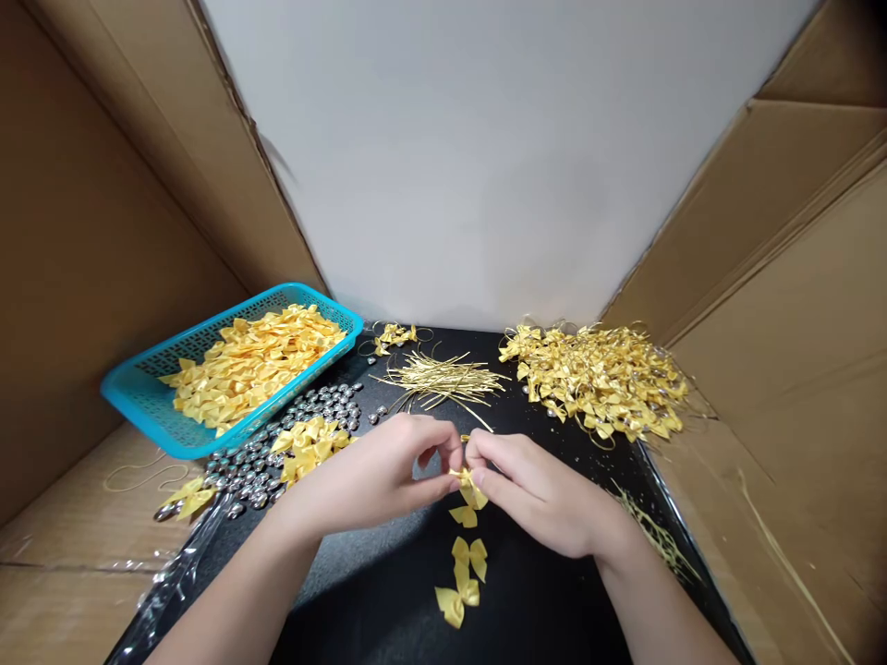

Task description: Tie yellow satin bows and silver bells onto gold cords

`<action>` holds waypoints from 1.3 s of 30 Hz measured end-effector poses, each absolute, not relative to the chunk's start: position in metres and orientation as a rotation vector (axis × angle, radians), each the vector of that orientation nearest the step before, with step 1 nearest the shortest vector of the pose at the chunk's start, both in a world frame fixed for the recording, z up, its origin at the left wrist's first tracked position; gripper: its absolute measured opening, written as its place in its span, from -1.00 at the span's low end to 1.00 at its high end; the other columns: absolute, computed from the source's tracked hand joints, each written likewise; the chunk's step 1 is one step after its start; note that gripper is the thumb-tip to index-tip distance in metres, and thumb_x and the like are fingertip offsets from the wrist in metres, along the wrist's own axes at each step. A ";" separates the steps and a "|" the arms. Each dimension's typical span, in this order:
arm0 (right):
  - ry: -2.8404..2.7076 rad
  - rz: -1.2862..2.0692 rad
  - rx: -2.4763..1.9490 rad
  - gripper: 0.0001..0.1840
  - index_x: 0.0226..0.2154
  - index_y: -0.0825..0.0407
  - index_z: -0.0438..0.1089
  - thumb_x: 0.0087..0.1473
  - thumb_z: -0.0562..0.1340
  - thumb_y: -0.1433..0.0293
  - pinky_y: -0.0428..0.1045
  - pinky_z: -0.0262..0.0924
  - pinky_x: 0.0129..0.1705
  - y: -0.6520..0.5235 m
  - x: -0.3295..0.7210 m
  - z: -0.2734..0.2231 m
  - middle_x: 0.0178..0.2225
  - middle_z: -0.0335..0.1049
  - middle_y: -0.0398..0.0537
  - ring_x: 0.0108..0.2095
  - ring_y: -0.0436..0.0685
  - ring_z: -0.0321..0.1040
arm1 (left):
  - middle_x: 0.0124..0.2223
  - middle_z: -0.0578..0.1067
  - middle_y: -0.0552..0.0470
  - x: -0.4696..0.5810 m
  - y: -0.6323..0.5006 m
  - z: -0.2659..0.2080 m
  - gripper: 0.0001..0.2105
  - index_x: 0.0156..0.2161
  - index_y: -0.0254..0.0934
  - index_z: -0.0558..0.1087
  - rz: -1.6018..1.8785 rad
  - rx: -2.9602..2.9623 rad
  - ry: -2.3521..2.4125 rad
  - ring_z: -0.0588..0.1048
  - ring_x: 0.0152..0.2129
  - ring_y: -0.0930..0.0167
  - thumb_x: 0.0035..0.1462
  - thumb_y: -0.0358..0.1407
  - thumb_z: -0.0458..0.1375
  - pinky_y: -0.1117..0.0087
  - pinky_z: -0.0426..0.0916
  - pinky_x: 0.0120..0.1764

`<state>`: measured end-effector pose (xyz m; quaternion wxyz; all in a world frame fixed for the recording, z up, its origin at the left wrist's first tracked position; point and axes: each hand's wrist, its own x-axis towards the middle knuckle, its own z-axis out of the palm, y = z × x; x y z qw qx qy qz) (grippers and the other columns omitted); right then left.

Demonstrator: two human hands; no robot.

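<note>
Because the held bow [462,477] is small and soft, only fingertips are used on it, just below the middle of the frame; it is pinched between thumb and forefinger of the left hand [402,469], and the right hand [537,489] is pinched at its other side — exact contact cannot be told, nor whether cord is caught too, since much is covered by the fingers; both hands are presumably used so that it can be steadied from one side and worked from the other. Loose bows [478,560] are set out in a rough line just below the fingers, probably for short reach; a bow cluster [311,448] is kept beside the left wrist, next to silver beads [246,474], likely as near stock; bulk bows [256,369] are contained in the blue basket [142,424], left of the frame, presumably against spreading. Gold cords [443,379] are heaped at centre, beyond the fingers, seemingly within reach of either hand; beaded bows with cord loops [602,379] are piled at right, well apart from the loose parts — likely against mixing.
</note>
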<state>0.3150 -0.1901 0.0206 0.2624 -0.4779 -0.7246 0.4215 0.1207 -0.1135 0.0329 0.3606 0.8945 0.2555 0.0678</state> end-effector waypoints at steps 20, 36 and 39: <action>-1.816 1.107 -0.905 -0.74 -0.53 0.00 0.03 0.15 0.08 0.36 -0.10 0.10 -0.31 -0.184 0.313 0.000 -0.50 0.15 -0.22 -0.48 -0.04 0.07 | -0.48 0.25 0.16 0.126 -0.099 0.021 -0.84 -0.47 -0.27 0.16 0.172 1.898 0.309 0.20 -0.50 0.51 0.06 -0.39 0.08 0.53 0.17 -0.41; -1.653 0.852 -1.162 -0.88 -0.40 0.00 0.30 0.17 0.20 0.38 -0.08 0.20 -0.31 -0.184 0.320 -0.006 -0.42 0.34 -0.16 -0.39 0.00 0.30 | -0.46 0.40 0.11 0.120 -0.097 0.028 -0.79 -0.45 -0.32 0.35 0.514 1.832 0.577 0.33 -0.50 0.52 0.02 -0.29 0.29 0.50 0.26 -0.39; -1.643 0.799 -1.229 -0.91 -0.39 0.00 0.33 0.16 0.21 0.38 -0.08 0.24 -0.30 -0.183 0.318 -0.010 -0.42 0.37 -0.15 -0.39 0.01 0.32 | -0.47 0.42 0.10 0.122 -0.095 0.026 -0.81 -0.46 -0.32 0.37 0.489 1.864 0.592 0.33 -0.51 0.52 0.03 -0.29 0.28 0.50 0.25 -0.40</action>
